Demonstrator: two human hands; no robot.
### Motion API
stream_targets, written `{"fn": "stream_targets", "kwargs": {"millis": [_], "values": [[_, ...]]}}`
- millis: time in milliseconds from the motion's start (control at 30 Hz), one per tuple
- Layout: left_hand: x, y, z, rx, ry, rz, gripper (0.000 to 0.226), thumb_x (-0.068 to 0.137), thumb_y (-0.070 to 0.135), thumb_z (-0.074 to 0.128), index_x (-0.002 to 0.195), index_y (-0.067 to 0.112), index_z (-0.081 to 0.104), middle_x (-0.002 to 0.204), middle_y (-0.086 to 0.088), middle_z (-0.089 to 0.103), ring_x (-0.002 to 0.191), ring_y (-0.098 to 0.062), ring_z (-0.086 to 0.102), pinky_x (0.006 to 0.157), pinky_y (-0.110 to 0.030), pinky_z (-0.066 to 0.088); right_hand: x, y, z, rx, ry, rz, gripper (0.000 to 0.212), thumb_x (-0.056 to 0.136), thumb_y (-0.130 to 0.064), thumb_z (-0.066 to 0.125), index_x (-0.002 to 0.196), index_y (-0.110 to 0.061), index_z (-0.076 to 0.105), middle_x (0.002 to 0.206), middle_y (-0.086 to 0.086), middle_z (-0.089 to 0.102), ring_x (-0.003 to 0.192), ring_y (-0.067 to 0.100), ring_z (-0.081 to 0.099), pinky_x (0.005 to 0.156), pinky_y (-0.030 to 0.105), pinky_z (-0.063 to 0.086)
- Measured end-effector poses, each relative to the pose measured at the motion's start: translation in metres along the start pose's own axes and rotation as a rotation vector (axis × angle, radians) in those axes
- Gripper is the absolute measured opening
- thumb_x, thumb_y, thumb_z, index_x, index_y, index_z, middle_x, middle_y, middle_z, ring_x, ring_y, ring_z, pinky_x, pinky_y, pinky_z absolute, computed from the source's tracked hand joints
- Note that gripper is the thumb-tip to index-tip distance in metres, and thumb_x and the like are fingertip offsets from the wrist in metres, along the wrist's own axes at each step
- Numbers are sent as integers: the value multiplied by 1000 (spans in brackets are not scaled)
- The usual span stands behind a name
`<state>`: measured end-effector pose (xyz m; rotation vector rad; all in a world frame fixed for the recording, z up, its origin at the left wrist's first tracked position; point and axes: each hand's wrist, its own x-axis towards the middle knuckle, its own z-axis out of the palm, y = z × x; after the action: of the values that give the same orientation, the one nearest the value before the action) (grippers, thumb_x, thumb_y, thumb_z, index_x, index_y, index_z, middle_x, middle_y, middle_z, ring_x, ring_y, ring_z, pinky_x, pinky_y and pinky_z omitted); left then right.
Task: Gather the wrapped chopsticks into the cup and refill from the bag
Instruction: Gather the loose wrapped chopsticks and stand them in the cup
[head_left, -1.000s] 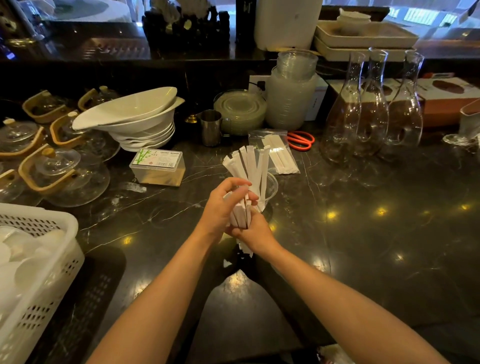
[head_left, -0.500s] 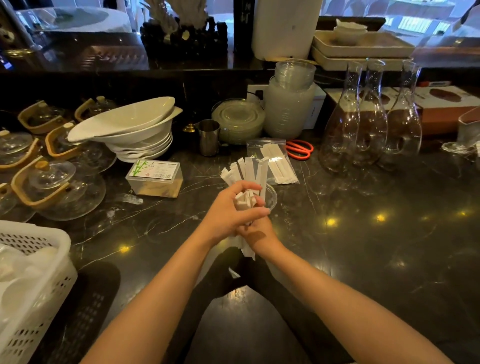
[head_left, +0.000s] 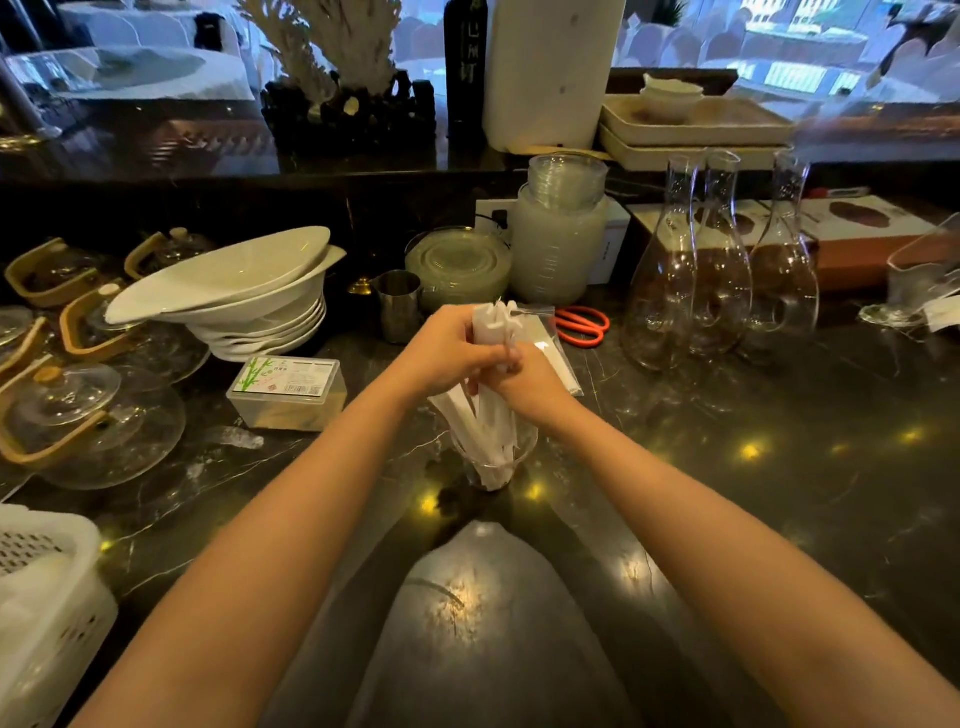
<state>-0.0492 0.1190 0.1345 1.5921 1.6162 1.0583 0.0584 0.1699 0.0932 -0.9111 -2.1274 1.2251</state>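
Both hands grip a bundle of white paper-wrapped chopsticks (head_left: 491, 426) held upright at the counter's middle. My left hand (head_left: 452, 353) wraps the upper part from the left, and my right hand (head_left: 524, 382) closes on it from the right. The lower ends stand inside a small clear cup (head_left: 493, 462) on the dark marble counter. The tops stick out above my fingers. Behind my hands lies a clear plastic bag (head_left: 558, 358) with more wrapped chopsticks, partly hidden.
Orange scissors (head_left: 582, 325) and a steel jug (head_left: 399, 305) lie behind the bag. Three glass carafes (head_left: 722, 280) stand at right. Stacked white bowls (head_left: 244, 301), a toothpick box (head_left: 288, 392) and glass teapots (head_left: 88, 415) fill the left; a white basket (head_left: 47, 613) sits front left.
The bundle has gone from held above the counter, in front of the cup, down into the cup. Both hands slid up to its top end. The camera tilted, shifting the scene lower.
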Motion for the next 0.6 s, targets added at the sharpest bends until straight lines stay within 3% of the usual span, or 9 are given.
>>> {"fn": "stream_targets", "kwargs": {"millis": [67, 100, 167, 267, 400, 533, 600], "values": [[1, -11, 4, 51, -12, -32, 24, 74, 14, 69, 94, 3, 64, 87, -6, 67, 87, -23, 64, 77, -32, 51, -1, 11, 1, -61, -85, 32, 9, 85, -12, 55, 86, -11, 63, 84, 10, 67, 84, 23, 62, 80, 37, 52], [0, -15, 5, 78, -21, -47, 22, 73, 14, 70, 92, 4, 64, 85, -4, 66, 86, -19, 63, 77, -29, 49, -2, 14, 2, -65, -122, 44, 11, 84, -15, 57, 92, -11, 63, 88, 9, 67, 87, 23, 62, 82, 38, 51], [-1, -21, 7, 120, -38, -77, 17, 71, 14, 71, 85, 6, 64, 80, -2, 65, 81, -16, 62, 73, -27, 47, -5, 19, 3, -91, -187, 51, 12, 84, -20, 58, 94, -16, 62, 86, -1, 63, 83, 14, 59, 78, 32, 49], [-2, -27, 8, 192, -66, -100, 13, 69, 14, 72, 78, 12, 63, 75, 1, 62, 76, -14, 59, 68, -25, 45, -8, 23, 2, -171, -262, 42, 6, 87, -22, 55, 81, -24, 56, 82, -4, 59, 74, 6, 53, 68, 25, 42], [-1, -32, 8, 289, -127, -113, 16, 68, 9, 73, 82, 12, 65, 82, -2, 64, 79, -15, 59, 67, -24, 45, -9, 25, 0, -246, -322, 28, 5, 87, -22, 55, 91, -22, 58, 93, 2, 62, 82, 10, 57, 73, 25, 46], [-2, -34, 6, 294, -137, -123, 24, 67, 7, 73, 90, 8, 66, 91, -7, 67, 85, -17, 60, 77, -29, 47, -10, 27, 2, -249, -293, 79, 16, 84, -23, 60, 70, -23, 53, 66, -7, 53, 60, 2, 49, 55, 13, 38], [-3, -34, 5, 283, -86, -99, 24, 68, 8, 73, 90, 9, 64, 89, -4, 63, 86, -17, 59, 76, -28, 46, -9, 30, 0, -233, -244, 110, 18, 82, -26, 62, 67, -21, 54, 63, -6, 52, 59, 7, 49, 54, 15, 38]]}}
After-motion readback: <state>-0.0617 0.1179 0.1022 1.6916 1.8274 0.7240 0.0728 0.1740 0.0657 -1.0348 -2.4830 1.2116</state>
